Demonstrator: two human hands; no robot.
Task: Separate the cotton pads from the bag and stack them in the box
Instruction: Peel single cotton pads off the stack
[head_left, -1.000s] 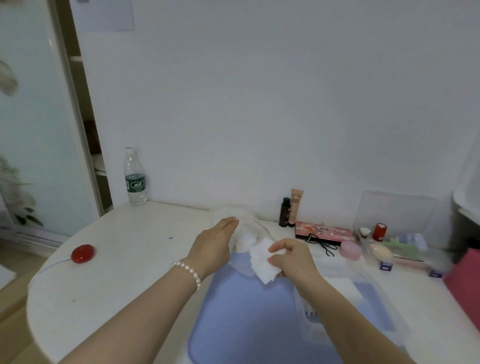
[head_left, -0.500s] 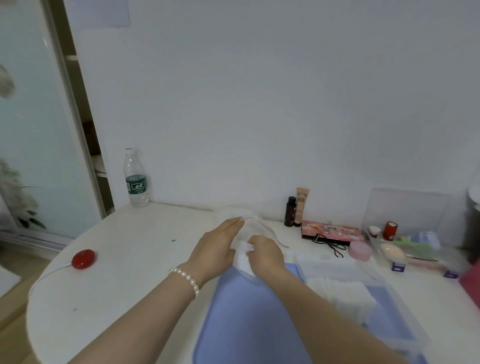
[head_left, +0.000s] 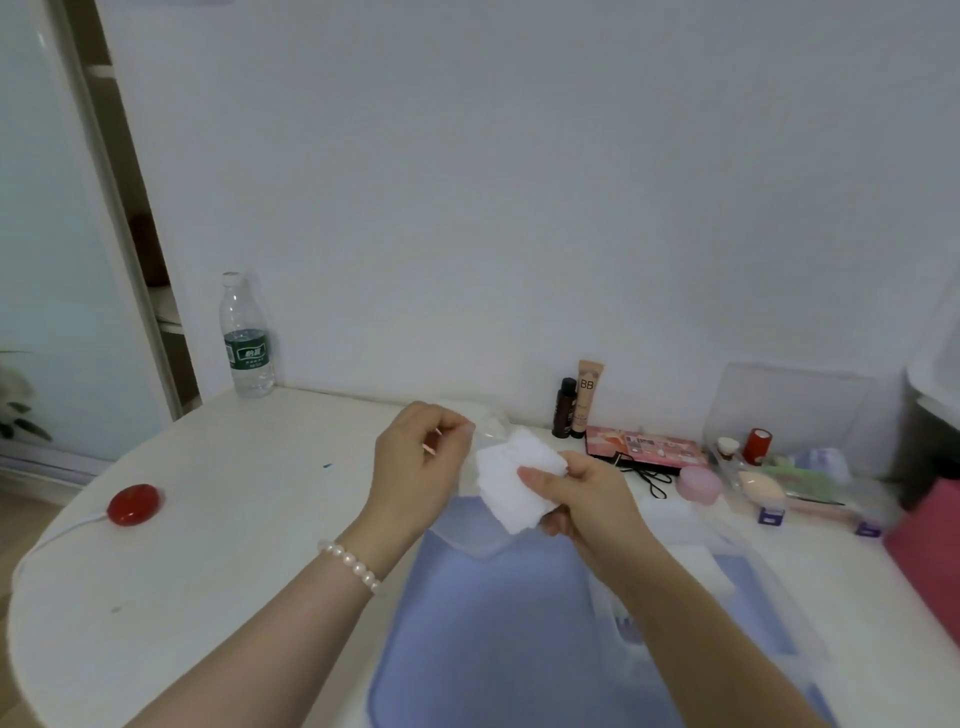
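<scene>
I am holding a small bunch of white cotton pads (head_left: 514, 475) in my right hand (head_left: 587, 499), thumb and fingers pinched together on their right edge, so the pads are sticking out to the left above the far end of the blue mat (head_left: 498, 623). My left hand (head_left: 421, 462) is gripping the clear plastic bag (head_left: 491, 428), its fingers curled shut on the bag's edge just beside the pads; the bag is so transparent that I cannot tell how much of it is hanging below my fingers. A pearl bracelet (head_left: 350, 564) is sitting on my left wrist. The clear box (head_left: 748, 566) is lying on the mat to the right, under my right forearm, with white pads already resting inside it. On the white table (head_left: 208, 519) a red round object (head_left: 133, 504) is lying to my left, a water bottle (head_left: 245, 338) is standing by the wall, and a BB cream tube (head_left: 586, 397) is standing behind the pads.
</scene>
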